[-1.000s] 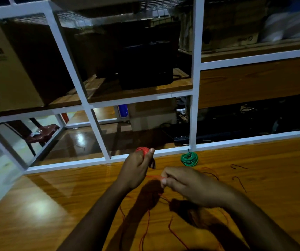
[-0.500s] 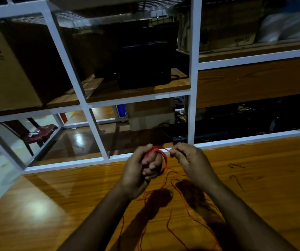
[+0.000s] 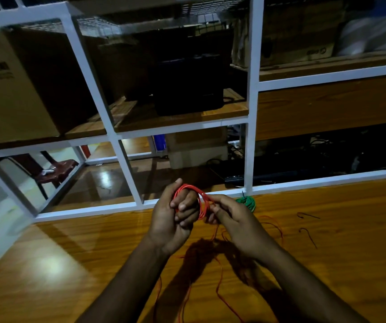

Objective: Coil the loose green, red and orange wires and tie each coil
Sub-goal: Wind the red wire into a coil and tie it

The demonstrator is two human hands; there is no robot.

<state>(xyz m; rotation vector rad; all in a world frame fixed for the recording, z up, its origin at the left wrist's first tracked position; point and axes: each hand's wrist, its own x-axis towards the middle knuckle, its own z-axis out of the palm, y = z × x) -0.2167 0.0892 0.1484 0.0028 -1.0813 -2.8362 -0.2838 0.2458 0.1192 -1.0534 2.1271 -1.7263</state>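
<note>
While the red coil point(image 3: 195, 201) is looped around the left hand's point(image 3: 172, 220) curled fingers, which serve as a former, the right hand point(image 3: 234, 220) pinches its loose wire at the coil's edge, likely to feed another turn. Slack trails over the table point(image 3: 339, 264). A finished green coil point(image 3: 246, 202) lies just behind. Boxes point(image 3: 7, 89) fill the shelf point(image 3: 180, 127) compartments.

Both hands are up over the middle of the wooden table point(image 3: 327, 264), the left hand point(image 3: 171, 220) and the right hand point(image 3: 236, 220) close together. Thin red wire point(image 3: 220, 283) lies loose under them. The green coil point(image 3: 248, 202) sits just past the right hand, by the white frame point(image 3: 249, 136). Two small dark hooks point(image 3: 307, 236) lie off to the right. The table's left part is bare wood. The frame's bars block the far edge
</note>
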